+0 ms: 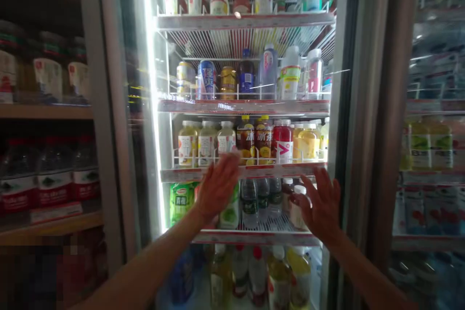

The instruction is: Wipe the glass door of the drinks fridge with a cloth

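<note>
The bare left hand (218, 188), its long fingers (227, 167) softened by blur, narrows at the wrist into a slim, bare left forearm (156, 256). The bare right hand (324, 203), with slender, round-tipped fingers and a distinct thumb (304, 207), joins a bare right forearm (363, 264) of similarly slim, smooth outline

the left hand (220, 186) is blurred and hides part of a green-and-white pack (231, 215); the right hand (321, 203), also smeared, covers an edge of a white-capped bottle (297, 213). both forearms (160, 261) run off the near edge, as do the lowest bottles (279, 278). print on the shelf strips (279, 170) cannot be read. blurred goods (434, 75) at the right are perhaps bottles.
</note>
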The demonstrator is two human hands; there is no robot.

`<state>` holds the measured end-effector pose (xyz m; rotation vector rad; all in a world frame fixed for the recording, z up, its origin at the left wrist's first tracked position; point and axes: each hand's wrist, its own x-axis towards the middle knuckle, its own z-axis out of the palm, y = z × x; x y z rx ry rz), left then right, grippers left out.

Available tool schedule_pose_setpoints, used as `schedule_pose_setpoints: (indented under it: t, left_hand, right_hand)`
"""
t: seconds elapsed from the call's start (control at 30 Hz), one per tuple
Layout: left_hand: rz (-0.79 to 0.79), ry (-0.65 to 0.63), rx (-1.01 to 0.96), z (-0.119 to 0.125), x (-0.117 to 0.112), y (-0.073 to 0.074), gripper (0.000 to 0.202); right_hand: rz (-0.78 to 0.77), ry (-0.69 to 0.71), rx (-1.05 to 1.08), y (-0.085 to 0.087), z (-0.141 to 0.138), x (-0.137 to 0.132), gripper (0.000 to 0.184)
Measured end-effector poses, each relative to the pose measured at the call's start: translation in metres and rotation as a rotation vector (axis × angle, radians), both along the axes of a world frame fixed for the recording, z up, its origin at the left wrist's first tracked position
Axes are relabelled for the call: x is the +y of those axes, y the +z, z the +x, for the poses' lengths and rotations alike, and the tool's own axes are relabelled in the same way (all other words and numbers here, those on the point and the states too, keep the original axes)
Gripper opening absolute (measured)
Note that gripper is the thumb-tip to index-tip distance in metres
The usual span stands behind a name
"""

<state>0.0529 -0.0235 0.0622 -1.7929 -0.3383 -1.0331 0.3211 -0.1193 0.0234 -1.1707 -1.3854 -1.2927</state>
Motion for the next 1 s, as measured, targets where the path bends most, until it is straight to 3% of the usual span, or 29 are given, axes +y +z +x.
schedule_pose_setpoints:
  t: [0.1,0.13,0.17,0.27,0.3,0.33,0.43,0.47,0.53,0.6,0.67,0.73,0.87,0.93,1.0]
  left_hand:
    - [0.079,-0.076,0.411,-0.012,0.002,0.002,0.037]
    - [0.077,-0.073,0.426,-0.017,0.004,0.004,0.037]
    - [0.055,-0.059,0.321,-0.022,0.006,0.007,0.038]
    - [-0.031,-0.03,-0.307,-0.032,0.012,0.016,0.046]
    - [-0.038,-0.029,-0.408,-0.032,0.012,0.018,0.049]
    - [-0.026,-0.028,-0.391,-0.031,0.012,0.017,0.051]
    - [0.05,-0.015,0.037,-0.032,0.012,0.014,0.051]
    - [0.05,-0.009,0.094,-0.036,0.014,0.014,0.05]
    - [-0.016,0.01,-0.098,-0.052,0.022,0.017,0.048]
    - [-0.094,0.006,-0.512,-0.07,0.031,0.02,0.049]
    - [-0.126,-0.018,-0.795,-0.08,0.035,0.018,0.05]
    - [-0.141,-0.023,-0.75,-0.08,0.033,0.009,0.052]
    - [-0.122,0.051,-0.188,-0.08,0.028,-0.002,0.053]
    - [-0.117,0.076,-0.318,-0.089,0.03,0.007,0.054]
    - [-0.116,0.062,-0.681,-0.097,0.035,0.019,0.055]
  right_hand:
    - [0.002,0.012,-0.041,0.009,-0.004,0.01,0.059]
    - [0.005,0.012,-0.055,0.01,-0.005,0.013,0.06]
    - [0.012,0.011,-0.065,0.01,-0.005,0.016,0.06]
    - [0.036,0.018,-0.065,0.008,-0.005,0.02,0.059]
    - [0.041,0.023,-0.061,0.007,-0.004,0.02,0.059]
    - [0.042,0.029,-0.061,0.006,-0.004,0.02,0.059]
    - [0.042,0.044,-0.065,0.006,-0.003,0.019,0.059]
    - [0.044,0.047,-0.065,0.006,-0.002,0.019,0.058]
    - [0.046,0.054,-0.066,0.007,-0.003,0.019,0.057]
    - [0.058,0.06,-0.062,0.007,-0.004,0.02,0.057]
    - [0.073,0.063,-0.053,0.007,-0.006,0.021,0.056]
    - [0.083,0.063,-0.045,0.007,-0.007,0.021,0.054]
    - [0.071,0.074,-0.053,0.008,-0.008,0.02,0.053]
    - [0.072,0.077,-0.051,0.008,-0.008,0.02,0.052]
    - [0.083,0.069,-0.044,0.008,-0.008,0.021,0.052]
